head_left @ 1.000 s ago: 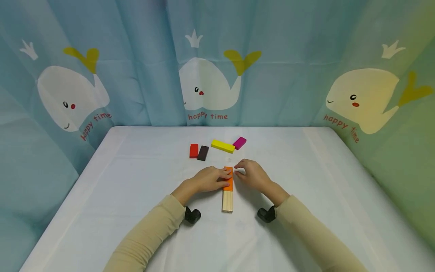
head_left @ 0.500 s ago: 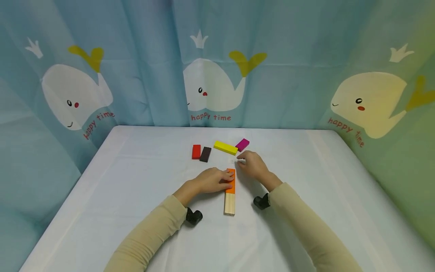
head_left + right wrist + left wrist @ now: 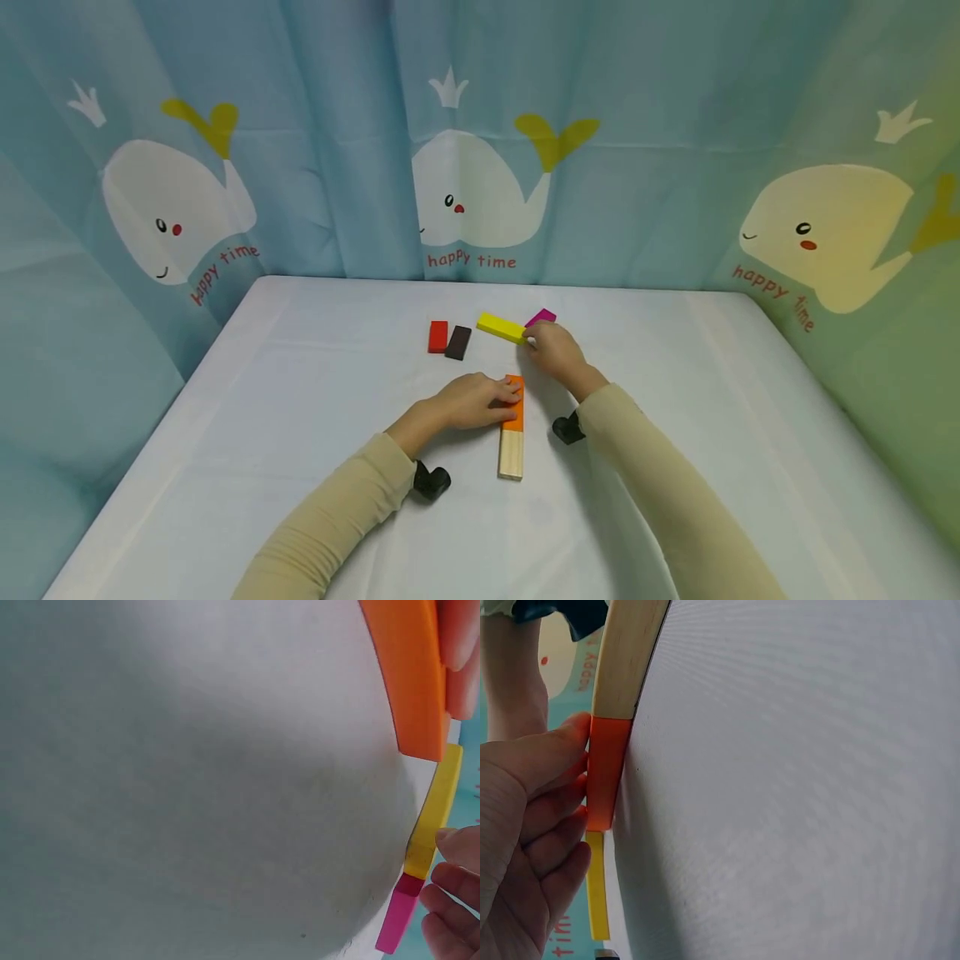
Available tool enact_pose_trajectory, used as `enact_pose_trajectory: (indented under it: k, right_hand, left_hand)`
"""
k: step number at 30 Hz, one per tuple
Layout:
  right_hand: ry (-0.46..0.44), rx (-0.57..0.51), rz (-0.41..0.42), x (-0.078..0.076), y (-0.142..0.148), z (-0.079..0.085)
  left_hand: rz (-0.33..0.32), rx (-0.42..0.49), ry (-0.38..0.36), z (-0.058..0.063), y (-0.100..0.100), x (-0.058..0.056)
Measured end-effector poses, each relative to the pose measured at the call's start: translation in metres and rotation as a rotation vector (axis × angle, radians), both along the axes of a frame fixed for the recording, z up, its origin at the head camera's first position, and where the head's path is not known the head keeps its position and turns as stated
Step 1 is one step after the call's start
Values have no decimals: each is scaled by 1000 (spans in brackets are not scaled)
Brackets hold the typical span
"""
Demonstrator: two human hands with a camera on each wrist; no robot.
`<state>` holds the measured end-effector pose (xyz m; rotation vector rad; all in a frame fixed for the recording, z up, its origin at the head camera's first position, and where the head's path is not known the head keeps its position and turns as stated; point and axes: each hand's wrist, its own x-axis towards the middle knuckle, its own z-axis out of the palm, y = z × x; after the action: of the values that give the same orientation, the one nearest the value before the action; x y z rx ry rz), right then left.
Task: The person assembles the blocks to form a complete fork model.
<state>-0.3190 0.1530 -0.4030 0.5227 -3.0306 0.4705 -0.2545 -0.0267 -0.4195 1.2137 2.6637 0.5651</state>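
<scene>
In the head view my left hand (image 3: 472,402) rests its fingertips on an orange wooden block (image 3: 516,408). That block lies end to end with a plain wood block (image 3: 511,455), forming one straight line. The left wrist view shows the thumb and fingertips touching the upper face of the orange block (image 3: 607,772). Farther back, my right hand (image 3: 557,350) is over the near end of a yellow block (image 3: 501,327), partly covering a magenta block (image 3: 541,317). In the right wrist view its thumb touches or nearly touches the yellow block (image 3: 435,817), with the fingers beside the magenta block (image 3: 397,921).
A red block (image 3: 438,337) and a dark brown block (image 3: 458,342) lie side by side left of the yellow one. All sit on a white-covered table (image 3: 300,375). A blue curtain with whale prints (image 3: 337,167) hangs behind the table's far edge.
My right hand has moved away from the orange block, forward to the yellow and magenta blocks. The left hand stays on the orange block. The head view has shifted slightly.
</scene>
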Motion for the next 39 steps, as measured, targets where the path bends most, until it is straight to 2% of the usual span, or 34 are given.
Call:
enact_pose_trajectory:
  k: [9, 18, 24, 30, 39]
  right_hand:
    - [1, 61, -13, -11, -8, -6]
    - [-36, 98, -46, -16, -11, -4]
    - [-35, 144, -20, -19, -12, -4]
    - [-41, 182, 0, -14, -12, -3]
    - [10, 252, 70, -4, -12, 4]
  left_hand:
    - [-18, 25, 16, -1, -1, 0]
    - [-14, 17, 15, 0, -1, 0]
    - [-16, 20, 20, -3, -1, -1]
    - [-20, 22, 22, -5, -1, -1]
    - [-9, 19, 25, -4, -1, -1]
